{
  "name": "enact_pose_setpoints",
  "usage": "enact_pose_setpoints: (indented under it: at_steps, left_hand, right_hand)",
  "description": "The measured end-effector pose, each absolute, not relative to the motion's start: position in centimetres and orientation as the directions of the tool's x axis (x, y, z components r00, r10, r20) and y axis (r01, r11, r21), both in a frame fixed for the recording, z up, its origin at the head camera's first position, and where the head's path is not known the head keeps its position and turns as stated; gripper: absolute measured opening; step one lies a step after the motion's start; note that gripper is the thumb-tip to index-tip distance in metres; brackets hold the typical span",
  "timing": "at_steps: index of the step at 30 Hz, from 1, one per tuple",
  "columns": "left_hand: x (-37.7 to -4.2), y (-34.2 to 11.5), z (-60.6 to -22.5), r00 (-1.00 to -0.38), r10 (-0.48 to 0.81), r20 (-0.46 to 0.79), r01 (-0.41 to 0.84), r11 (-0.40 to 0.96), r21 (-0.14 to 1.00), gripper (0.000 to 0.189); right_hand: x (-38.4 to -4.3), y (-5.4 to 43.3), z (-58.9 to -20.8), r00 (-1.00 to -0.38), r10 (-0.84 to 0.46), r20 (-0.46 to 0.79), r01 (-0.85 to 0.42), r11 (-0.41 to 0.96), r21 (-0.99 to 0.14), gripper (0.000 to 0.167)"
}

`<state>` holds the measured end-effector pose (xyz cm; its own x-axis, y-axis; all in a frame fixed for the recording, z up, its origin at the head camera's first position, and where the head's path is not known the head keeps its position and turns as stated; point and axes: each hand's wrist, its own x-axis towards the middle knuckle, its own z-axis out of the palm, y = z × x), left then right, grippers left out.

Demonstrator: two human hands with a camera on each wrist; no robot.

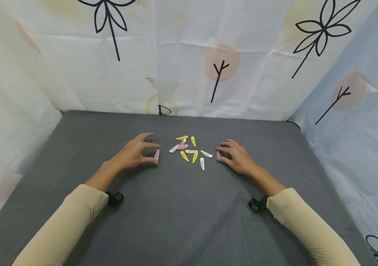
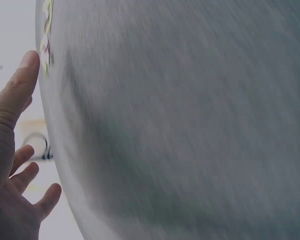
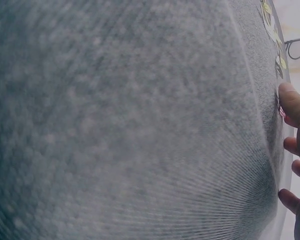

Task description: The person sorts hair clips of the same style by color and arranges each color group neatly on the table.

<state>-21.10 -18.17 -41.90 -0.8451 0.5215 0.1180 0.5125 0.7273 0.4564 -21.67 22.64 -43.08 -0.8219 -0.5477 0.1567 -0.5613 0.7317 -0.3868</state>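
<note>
My left hand [image 1: 138, 150] pinches a pink snap hair clip [image 1: 157, 154] between thumb and finger, at the left of a loose group of clips. On the other side, my right hand [image 1: 236, 157] pinches a second pink hair clip [image 1: 218, 154], thumb at its near end. In the right wrist view a bit of that pink clip [image 3: 282, 111] shows by the thumb; the left wrist view hides the left one. Between the hands lie yellow clips [image 1: 184, 156], white clips [image 1: 206, 154] and two overlapping pink clips [image 1: 182, 146].
Everything lies on a dark grey cloth-covered table [image 1: 182, 214]. A white printed curtain [image 1: 189, 74] rises behind the far edge, with more fabric [image 1: 368, 147] along the right side. Dark wrist cameras [image 1: 115, 198] sit at both cuffs.
</note>
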Motion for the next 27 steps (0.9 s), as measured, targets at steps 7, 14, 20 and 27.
enact_pose_setpoints:
  at_steps: [7,14,20,27]
  left_hand:
    - [-20.5,-22.0,-42.1,-0.893,0.443,0.084,0.429,0.777,0.462,0.059]
    - [-20.7,-24.1,-42.3,-0.915,0.404,0.028,0.373,0.813,0.447,0.06]
    - [-20.7,-25.0,-42.5,-0.916,0.402,-0.008,0.359,0.826,0.435,0.06]
    - [-20.8,-25.5,-42.3,-0.909,0.414,-0.049,0.351,0.823,0.448,0.061]
  right_hand:
    - [-21.7,22.6,-43.3,-0.824,-0.546,0.155,-0.558,0.731,-0.392,0.045]
    - [-21.9,22.7,-43.4,-0.823,-0.546,0.158,-0.56,0.73,-0.393,0.044]
    - [-21.8,22.6,-43.3,-0.824,-0.547,0.145,-0.555,0.732,-0.395,0.046]
    - [-21.7,22.5,-43.3,-0.825,-0.545,0.149,-0.556,0.733,-0.392,0.046]
